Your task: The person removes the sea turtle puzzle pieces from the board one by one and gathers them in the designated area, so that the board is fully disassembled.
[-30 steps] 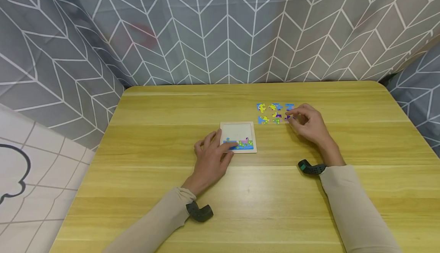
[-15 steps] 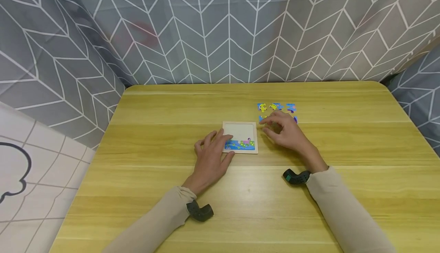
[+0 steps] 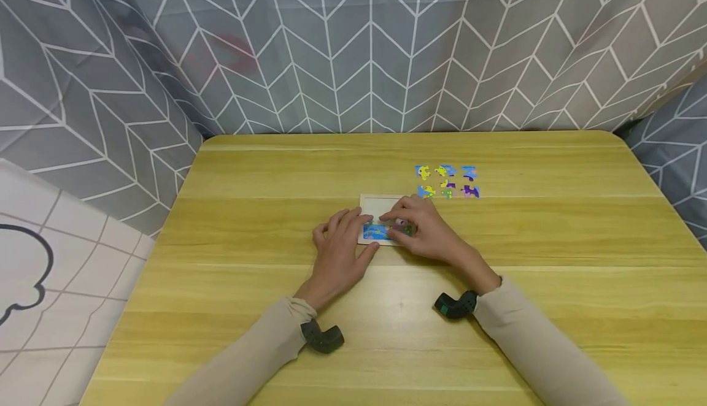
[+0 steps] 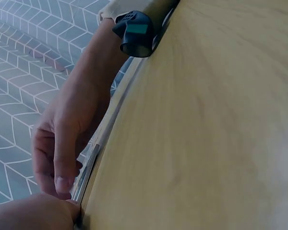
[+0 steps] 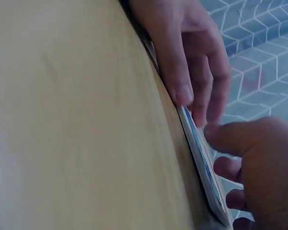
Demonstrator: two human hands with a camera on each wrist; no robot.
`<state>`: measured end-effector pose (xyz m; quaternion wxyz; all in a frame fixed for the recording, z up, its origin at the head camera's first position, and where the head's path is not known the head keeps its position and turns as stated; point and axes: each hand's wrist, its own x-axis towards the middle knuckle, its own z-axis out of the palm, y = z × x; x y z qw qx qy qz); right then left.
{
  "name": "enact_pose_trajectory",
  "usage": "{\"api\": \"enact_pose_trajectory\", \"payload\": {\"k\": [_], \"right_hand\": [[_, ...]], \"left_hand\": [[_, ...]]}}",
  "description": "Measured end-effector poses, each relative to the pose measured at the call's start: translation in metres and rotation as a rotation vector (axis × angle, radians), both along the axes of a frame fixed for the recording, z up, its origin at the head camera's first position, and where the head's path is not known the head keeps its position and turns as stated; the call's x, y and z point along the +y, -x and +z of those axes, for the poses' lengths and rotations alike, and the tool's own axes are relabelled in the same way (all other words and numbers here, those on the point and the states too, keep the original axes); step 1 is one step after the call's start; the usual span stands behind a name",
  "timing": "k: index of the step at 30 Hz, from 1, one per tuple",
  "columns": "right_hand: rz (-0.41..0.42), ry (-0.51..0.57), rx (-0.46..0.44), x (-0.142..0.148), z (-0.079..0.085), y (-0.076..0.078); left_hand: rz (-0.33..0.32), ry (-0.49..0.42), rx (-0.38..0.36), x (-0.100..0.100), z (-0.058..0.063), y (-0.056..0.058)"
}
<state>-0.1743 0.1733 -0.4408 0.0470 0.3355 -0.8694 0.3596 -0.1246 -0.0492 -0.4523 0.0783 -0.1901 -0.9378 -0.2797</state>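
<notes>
A small square wooden puzzle tray [image 3: 380, 196] lies mid-table, its lower part filled with blue sea-scene pieces [image 3: 375, 233]. My left hand [image 3: 338, 252] rests at its left edge, fingers stretched over the rim and thumb at the near corner. Above the right part of the tray is my right hand [image 3: 428, 227], index finger and thumb bent toward each other over the pieces. I cannot tell whether a piece sits between those fingertips. In the right wrist view, the right thumb [image 5: 225, 136] is close to the edge of the tray [image 5: 204, 160].
Several loose jigsaw pieces [image 3: 447, 172] lie in two rows behind and right of the tray, including a purple one [image 3: 471, 192]. The wooden table [image 3: 265, 176] reaches back to a grey patterned curtain [image 3: 353, 50]. Black wrist cameras [image 3: 322, 337] are strapped to both sleeves.
My right hand has moved left and toward me, from the loose pieces to over the tray. The left hand stays at the tray's left edge, its index finger drawn back a little.
</notes>
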Motion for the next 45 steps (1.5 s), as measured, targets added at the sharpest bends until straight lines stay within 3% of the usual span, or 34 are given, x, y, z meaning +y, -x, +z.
{"api": "enact_pose_trajectory", "payload": {"k": [12,25,45], "right_hand": [[0.014,-0.09,-0.052,-0.002,0.002,-0.004],[0.025,-0.192,-0.08,-0.002,0.009,-0.007],[0.019,-0.171,-0.136,-0.007,0.011,-0.012]], "left_hand": [[0.002,-0.005,-0.014,0.001,0.001,0.0],[-0.009,0.057,-0.048,0.0,0.002,-0.001],[-0.005,0.059,-0.059,0.001,0.003,-0.002]]}}
